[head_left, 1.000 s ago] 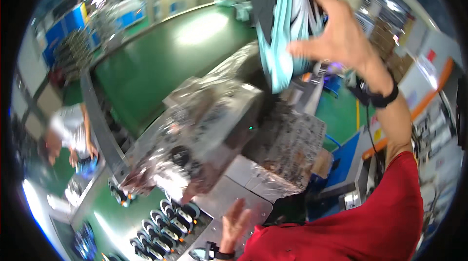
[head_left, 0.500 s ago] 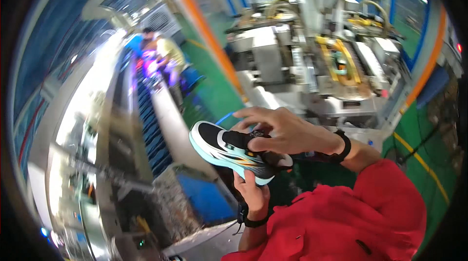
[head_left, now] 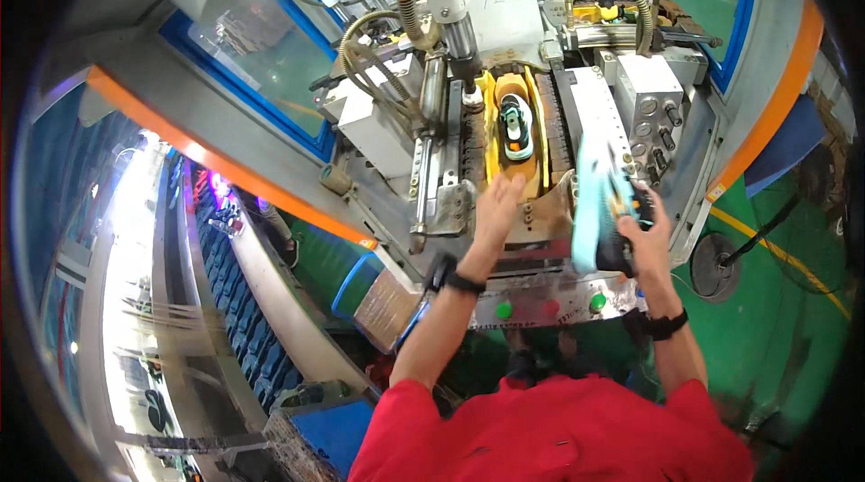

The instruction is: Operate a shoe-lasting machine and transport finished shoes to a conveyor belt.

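A sneaker [head_left: 595, 203] with a pale aqua sole and black-and-white upper is in my right hand [head_left: 651, 234], closed around its ankle end. It is tilted toe up and blurred by motion. My left hand [head_left: 498, 207] reaches forward with fingers stretched out, holding nothing that I can see. Its fingertips are near the front end of the machine's yellow-sided cradle [head_left: 539, 126]. In that cradle lies a second sneaker [head_left: 515, 128], sole side partly showing pale aqua, apart from my fingers.
Metal cylinders and hoses [head_left: 432, 86] flank the cradle at left; a block with black knobs [head_left: 656, 117] stands at right. Green buttons [head_left: 505, 310] sit on the front panel. Orange-edged frame posts [head_left: 243, 162] border the machine. A conveyor [head_left: 261, 275] runs at left, beside a blue-rimmed bin [head_left: 353, 282].
My view has turned toward the machine. The sneaker, held in both hands before, is now in my right hand alone, farther right. My left hand has let go and reaches toward the cradle.
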`<act>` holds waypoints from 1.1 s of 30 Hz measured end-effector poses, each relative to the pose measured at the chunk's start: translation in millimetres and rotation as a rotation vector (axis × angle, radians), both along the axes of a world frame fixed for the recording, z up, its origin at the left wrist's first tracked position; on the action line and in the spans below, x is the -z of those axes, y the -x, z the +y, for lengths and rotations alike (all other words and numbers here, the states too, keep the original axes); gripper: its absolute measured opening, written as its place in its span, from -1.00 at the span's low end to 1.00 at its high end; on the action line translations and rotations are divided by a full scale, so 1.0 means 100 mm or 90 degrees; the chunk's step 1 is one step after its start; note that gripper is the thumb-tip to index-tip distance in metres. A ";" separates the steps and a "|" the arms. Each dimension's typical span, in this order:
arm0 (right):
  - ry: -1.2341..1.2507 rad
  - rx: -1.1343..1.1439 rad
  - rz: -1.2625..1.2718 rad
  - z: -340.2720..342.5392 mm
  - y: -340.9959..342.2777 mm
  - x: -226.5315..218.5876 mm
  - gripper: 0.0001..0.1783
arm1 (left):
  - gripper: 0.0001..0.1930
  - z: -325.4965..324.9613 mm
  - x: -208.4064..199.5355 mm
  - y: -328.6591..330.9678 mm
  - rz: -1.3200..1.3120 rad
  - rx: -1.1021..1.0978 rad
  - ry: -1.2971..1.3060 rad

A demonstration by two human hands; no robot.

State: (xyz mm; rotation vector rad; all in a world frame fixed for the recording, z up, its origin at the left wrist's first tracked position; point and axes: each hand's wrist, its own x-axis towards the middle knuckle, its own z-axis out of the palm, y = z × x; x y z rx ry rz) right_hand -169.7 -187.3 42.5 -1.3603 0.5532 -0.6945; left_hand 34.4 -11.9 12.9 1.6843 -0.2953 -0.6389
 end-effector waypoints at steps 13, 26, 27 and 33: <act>0.303 0.230 0.184 -0.89 -0.33 -0.11 -0.46 | -0.53 -1.24 0.91 -1.69 -0.148 -0.207 -0.217; 0.559 -0.184 0.575 -0.51 -3.72 0.25 -0.43 | -0.42 1.80 -0.43 0.35 0.248 -0.205 0.245; 0.597 -0.151 0.545 -0.40 -3.80 0.42 -0.46 | -0.39 2.03 -0.47 0.49 0.216 -0.244 0.233; 0.632 0.031 0.515 -0.30 -3.84 1.24 -0.30 | -0.44 2.72 -0.48 1.44 0.149 -0.561 0.281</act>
